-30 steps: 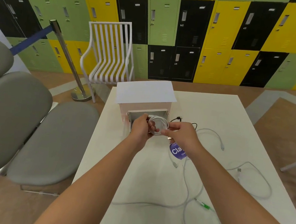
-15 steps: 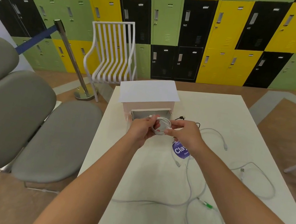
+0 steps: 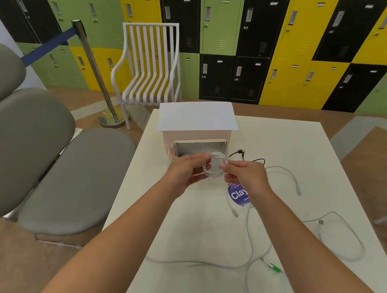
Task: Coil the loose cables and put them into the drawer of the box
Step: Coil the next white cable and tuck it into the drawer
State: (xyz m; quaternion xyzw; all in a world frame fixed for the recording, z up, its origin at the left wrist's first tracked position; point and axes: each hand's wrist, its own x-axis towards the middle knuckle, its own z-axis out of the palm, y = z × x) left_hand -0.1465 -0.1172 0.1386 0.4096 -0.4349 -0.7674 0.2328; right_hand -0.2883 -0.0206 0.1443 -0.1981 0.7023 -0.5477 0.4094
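Both hands have eased apart slightly; the left hand [image 3: 188,170] and right hand [image 3: 245,176] each pinch the white coiled cable [image 3: 214,165] just before the box's open drawer [image 3: 199,147].

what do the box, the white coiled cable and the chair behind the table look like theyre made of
Box: looks like matte white painted wood or board; flat, unglossy faces.
Coiled cable: smooth white plastic-looking jacket that bends into tight loops.
Chair: probably white painted metal; thin, curved slats and slim frame.
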